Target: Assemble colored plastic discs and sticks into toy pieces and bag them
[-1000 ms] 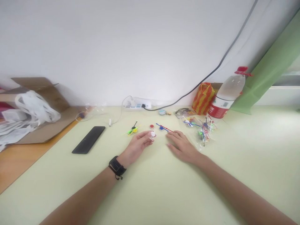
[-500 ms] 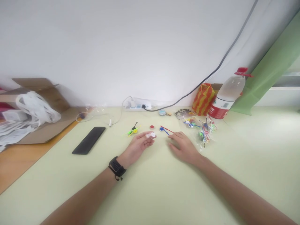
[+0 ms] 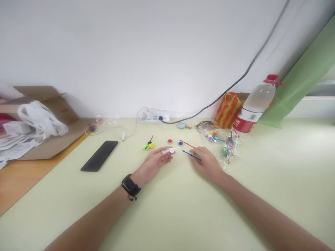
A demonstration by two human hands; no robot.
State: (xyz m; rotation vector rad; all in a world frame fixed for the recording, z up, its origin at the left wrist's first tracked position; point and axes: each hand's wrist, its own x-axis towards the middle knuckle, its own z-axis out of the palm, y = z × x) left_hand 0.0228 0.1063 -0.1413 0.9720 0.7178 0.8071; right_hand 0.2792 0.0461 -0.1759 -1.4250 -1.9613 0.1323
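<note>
A small white round piece is held between the thumb and fingers of my left hand. My right hand grips a blue arrow-shaped stick, whose tip points left. Just beyond that hand a red arrow stick lies on the table. A red round piece and a blue round piece rest between and beyond my hands. To the left of them is a small cluster of green, yellow and black pieces.
A black phone lies left. Plastic packets of coloured parts are at the right, near a large bottle and a striped bag. A power strip sits by the wall; a cardboard box stands far left.
The blue stick has come up off the table and nearer to me in my right hand, away from the blue round piece. My left hand has hardly moved.
</note>
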